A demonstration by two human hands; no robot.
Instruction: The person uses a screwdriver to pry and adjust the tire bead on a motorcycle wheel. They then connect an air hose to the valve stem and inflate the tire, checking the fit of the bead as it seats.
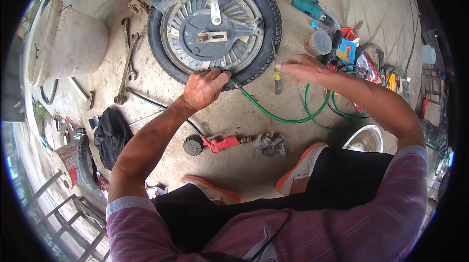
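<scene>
A scooter wheel [216,27] with a black tyre and a grey hub lies in front of me. At its near rim my left hand [205,87] is closed, its fingers around the end of a green hose [273,115]; the very tip is hidden. To the right of the tyre is my right hand [300,68], slightly blurred, its fingertips over a screwdriver [278,85] with a yellow and dark handle. Whether those fingers grip the screwdriver I cannot tell. The screwdriver's thin shaft points away beside the tyre.
Wrenches [126,66] and a whitish bucket [78,42] are at the left. A red air gun [220,144] lies near my shoes, beside a grey rag [269,143]. A teal drill [312,8], a round jar [320,43] and a metal bowl [365,140] are at the right.
</scene>
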